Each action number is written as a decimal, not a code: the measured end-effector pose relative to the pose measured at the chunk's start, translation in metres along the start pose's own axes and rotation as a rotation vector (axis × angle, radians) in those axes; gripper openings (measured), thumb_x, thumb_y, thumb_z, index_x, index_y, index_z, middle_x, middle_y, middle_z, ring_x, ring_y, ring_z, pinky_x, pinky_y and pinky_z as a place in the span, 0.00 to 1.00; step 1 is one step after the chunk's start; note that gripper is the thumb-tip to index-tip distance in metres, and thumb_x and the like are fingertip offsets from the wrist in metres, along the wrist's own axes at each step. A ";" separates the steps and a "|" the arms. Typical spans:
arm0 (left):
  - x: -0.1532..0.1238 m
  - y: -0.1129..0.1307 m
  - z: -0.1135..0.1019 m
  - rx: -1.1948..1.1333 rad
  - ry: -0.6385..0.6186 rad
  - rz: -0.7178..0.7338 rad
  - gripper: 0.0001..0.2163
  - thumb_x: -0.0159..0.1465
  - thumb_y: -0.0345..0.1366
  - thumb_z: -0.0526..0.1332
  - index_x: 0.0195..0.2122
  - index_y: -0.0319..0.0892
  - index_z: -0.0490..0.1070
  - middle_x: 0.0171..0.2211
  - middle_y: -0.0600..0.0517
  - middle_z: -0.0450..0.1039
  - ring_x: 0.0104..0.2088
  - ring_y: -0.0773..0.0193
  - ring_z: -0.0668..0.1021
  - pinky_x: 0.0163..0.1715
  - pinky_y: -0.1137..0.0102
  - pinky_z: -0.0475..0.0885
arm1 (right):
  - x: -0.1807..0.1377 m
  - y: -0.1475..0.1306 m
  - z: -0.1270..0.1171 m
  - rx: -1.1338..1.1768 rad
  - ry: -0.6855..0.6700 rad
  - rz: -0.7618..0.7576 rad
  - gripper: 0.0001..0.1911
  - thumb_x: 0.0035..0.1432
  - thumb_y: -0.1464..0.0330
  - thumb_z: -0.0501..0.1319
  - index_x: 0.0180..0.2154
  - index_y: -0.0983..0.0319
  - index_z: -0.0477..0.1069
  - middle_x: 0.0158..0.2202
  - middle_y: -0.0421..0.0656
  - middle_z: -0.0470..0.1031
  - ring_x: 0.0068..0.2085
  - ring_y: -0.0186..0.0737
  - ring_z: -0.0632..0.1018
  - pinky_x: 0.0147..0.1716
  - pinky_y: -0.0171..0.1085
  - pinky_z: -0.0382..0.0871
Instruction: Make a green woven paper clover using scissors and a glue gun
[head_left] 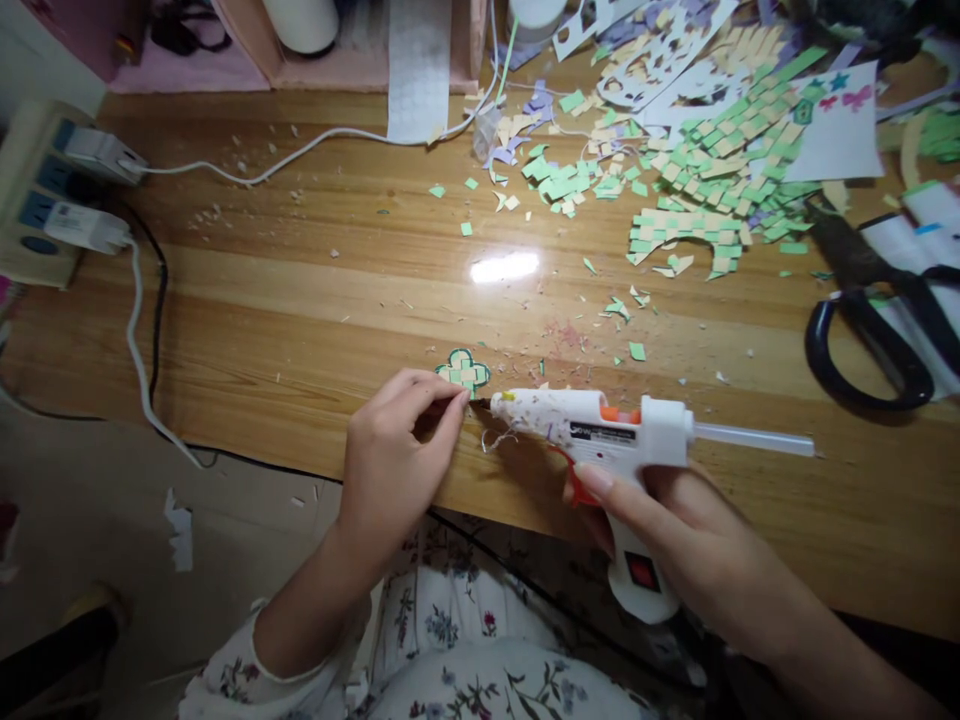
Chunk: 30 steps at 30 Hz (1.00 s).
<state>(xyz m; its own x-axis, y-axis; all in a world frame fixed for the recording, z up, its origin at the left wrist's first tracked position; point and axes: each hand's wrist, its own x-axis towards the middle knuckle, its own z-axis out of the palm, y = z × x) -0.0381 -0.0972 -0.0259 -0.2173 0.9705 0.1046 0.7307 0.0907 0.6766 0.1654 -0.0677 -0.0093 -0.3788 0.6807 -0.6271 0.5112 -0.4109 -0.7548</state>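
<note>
My right hand (660,510) is wrapped round the handle of a white hot glue gun (562,410), fingers at its red trigger (583,488). A clear glue stick (757,438) pokes out of the gun's back end. The dark nozzle (481,404) points left and meets the fingertips of my left hand (405,440). Thumb and forefinger of that hand are pinched at the lower edge of a small green and cream checkered paper flower (463,372) with a dark green outline. A thin strand of glue (496,438) hangs below the nozzle.
Woven paper scraps (720,160) and offcuts cover the back right of the wooden table (300,290). Black-handled scissors (870,350) lie at the right. A power strip (37,190) with white chargers and cables is at the left. A pink shelf (360,70) stands behind.
</note>
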 end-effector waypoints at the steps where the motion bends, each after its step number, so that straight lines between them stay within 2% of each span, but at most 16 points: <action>1: 0.000 0.000 0.000 0.002 0.001 0.001 0.03 0.60 0.27 0.62 0.30 0.40 0.74 0.31 0.53 0.75 0.33 0.70 0.76 0.36 0.76 0.69 | 0.000 0.000 0.000 0.013 -0.019 -0.002 0.19 0.58 0.52 0.56 0.33 0.60 0.75 0.22 0.41 0.73 0.27 0.42 0.76 0.25 0.36 0.72; 4: 0.000 0.000 0.000 0.002 0.002 0.007 0.03 0.60 0.27 0.62 0.31 0.40 0.74 0.31 0.53 0.75 0.33 0.70 0.76 0.35 0.76 0.69 | 0.001 -0.001 -0.001 0.043 -0.074 0.015 0.20 0.58 0.52 0.55 0.31 0.61 0.73 0.18 0.39 0.68 0.21 0.37 0.71 0.17 0.32 0.66; 7: 0.000 0.000 0.000 0.003 -0.001 0.005 0.04 0.60 0.28 0.61 0.31 0.41 0.74 0.31 0.54 0.76 0.33 0.69 0.76 0.36 0.75 0.69 | 0.002 -0.002 0.000 0.077 -0.091 0.051 0.21 0.58 0.51 0.54 0.28 0.61 0.69 0.18 0.38 0.66 0.19 0.33 0.68 0.14 0.30 0.62; 11: 0.000 0.000 0.000 0.004 -0.004 -0.006 0.04 0.60 0.28 0.61 0.31 0.42 0.74 0.31 0.54 0.76 0.33 0.68 0.76 0.36 0.74 0.70 | 0.002 -0.002 0.003 0.111 -0.098 0.075 0.23 0.57 0.49 0.55 0.24 0.61 0.64 0.18 0.37 0.65 0.19 0.32 0.67 0.14 0.29 0.62; 16: 0.000 0.000 0.000 -0.002 -0.006 -0.008 0.04 0.61 0.29 0.61 0.31 0.42 0.74 0.31 0.53 0.76 0.33 0.67 0.76 0.35 0.73 0.71 | 0.002 0.009 0.005 0.156 -0.092 0.068 0.22 0.57 0.50 0.56 0.22 0.60 0.65 0.18 0.37 0.65 0.18 0.32 0.67 0.13 0.29 0.63; 20: 0.000 -0.002 -0.001 -0.020 -0.002 -0.006 0.04 0.61 0.30 0.61 0.31 0.43 0.75 0.31 0.53 0.76 0.32 0.68 0.77 0.34 0.74 0.71 | 0.002 0.012 0.005 0.168 -0.075 0.034 0.21 0.58 0.52 0.56 0.23 0.60 0.65 0.17 0.37 0.65 0.18 0.31 0.67 0.13 0.29 0.62; 25: 0.001 -0.004 -0.002 -0.051 -0.023 -0.021 0.04 0.60 0.29 0.62 0.31 0.43 0.76 0.31 0.54 0.77 0.33 0.68 0.77 0.35 0.74 0.71 | 0.005 0.004 0.005 0.144 -0.071 -0.019 0.22 0.59 0.52 0.54 0.23 0.61 0.66 0.17 0.38 0.65 0.19 0.32 0.67 0.14 0.30 0.61; 30: 0.001 -0.004 0.000 -0.067 -0.007 -0.023 0.03 0.59 0.29 0.63 0.31 0.42 0.76 0.31 0.53 0.77 0.32 0.69 0.77 0.33 0.75 0.72 | 0.004 0.003 0.006 0.186 -0.056 0.028 0.20 0.58 0.52 0.55 0.27 0.62 0.68 0.20 0.38 0.66 0.20 0.33 0.67 0.16 0.30 0.62</action>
<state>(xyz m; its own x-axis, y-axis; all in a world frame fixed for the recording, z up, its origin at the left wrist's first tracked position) -0.0416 -0.0968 -0.0284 -0.2289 0.9699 0.0830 0.6805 0.0985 0.7261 0.1608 -0.0692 -0.0152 -0.4111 0.6349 -0.6541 0.3725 -0.5379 -0.7562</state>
